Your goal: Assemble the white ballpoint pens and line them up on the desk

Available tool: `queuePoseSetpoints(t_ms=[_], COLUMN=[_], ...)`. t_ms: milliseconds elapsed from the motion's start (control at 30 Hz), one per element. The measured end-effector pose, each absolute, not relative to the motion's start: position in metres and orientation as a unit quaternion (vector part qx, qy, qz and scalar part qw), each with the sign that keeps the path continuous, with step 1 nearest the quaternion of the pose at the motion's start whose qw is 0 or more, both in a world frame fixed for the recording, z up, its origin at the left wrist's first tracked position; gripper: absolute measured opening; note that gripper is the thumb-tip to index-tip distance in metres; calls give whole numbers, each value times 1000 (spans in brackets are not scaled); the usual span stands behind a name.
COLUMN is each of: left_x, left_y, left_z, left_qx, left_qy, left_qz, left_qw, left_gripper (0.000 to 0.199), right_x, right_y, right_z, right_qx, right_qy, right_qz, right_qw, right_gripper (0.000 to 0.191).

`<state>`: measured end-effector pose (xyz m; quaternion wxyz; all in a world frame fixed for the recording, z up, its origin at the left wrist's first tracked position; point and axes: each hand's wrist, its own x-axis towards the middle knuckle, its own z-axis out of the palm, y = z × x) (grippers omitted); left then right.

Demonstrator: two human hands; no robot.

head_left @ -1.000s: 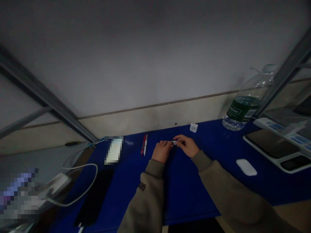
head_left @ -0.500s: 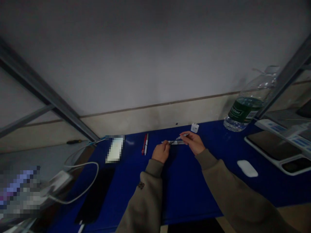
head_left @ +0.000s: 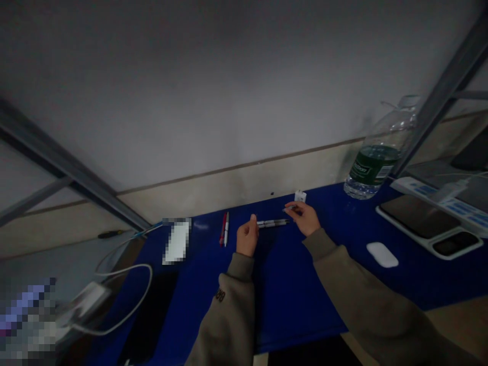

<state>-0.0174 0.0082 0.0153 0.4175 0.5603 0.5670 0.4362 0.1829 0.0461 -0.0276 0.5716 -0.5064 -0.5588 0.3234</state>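
My left hand [head_left: 247, 236] rests on the blue desk mat [head_left: 290, 274] with its fingers raised, holding nothing. A slim dark-and-silver pen [head_left: 272, 222] lies on the mat between my hands, close to my left fingertips. My right hand [head_left: 305, 218] pinches a small, thin metallic pen part [head_left: 290, 207] between thumb and fingers. A red pen and a white pen [head_left: 224, 229] lie side by side to the left of my left hand. A white USB charger [head_left: 300, 196] stands just beyond my right hand.
A green-labelled water bottle [head_left: 375, 165] stands at the back right, near a white mouse [head_left: 382, 254] and a tablet on a white stand [head_left: 417, 216]. A black phone [head_left: 148, 315], a white cable [head_left: 125, 295] and a blurred white item [head_left: 177, 242] lie left.
My hands have moved apart. The pen that they held together now lies on the mat, and my left hand has let go. My right hand has moved right, keeping the small part.
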Motion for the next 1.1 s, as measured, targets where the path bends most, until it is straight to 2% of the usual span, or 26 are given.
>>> queuePoseSetpoints(t_ms=[100,233,300,467,667,800,933,1100], left_x=[-19,-20,-19,-18,-20,-20,-20,-19], left_y=[8,9,9,9,9,9,9,6], left_z=[17,17,16,12,8,7,2,-4], left_qx=[552,565,587,630,665,730,797,832], left_qy=[568,565,553,536,539,503,473,479], left_qz=[450,453,457,462,445,412,347,270], left_qw=[413,395,375,321,264,211,143,78], left_gripper=[57,56,55,43,29,26,26,28], right_x=[201,214,216,209,203,187,162,144], right_y=[52,58,58,53,49,43,28,12], right_z=[-39,-52,-53,-40,-31,-25,-12,-3], right_qx=[-567,-632,-638,-595,-601,-579,-497,-441], right_qy=[-629,-650,-647,-633,-601,-588,-628,-690], right_qz=[166,58,7,-62,3,153,304,346], right_qw=[505,418,418,491,527,544,515,457], right_gripper=[17,19,22,23,23,30,40,36])
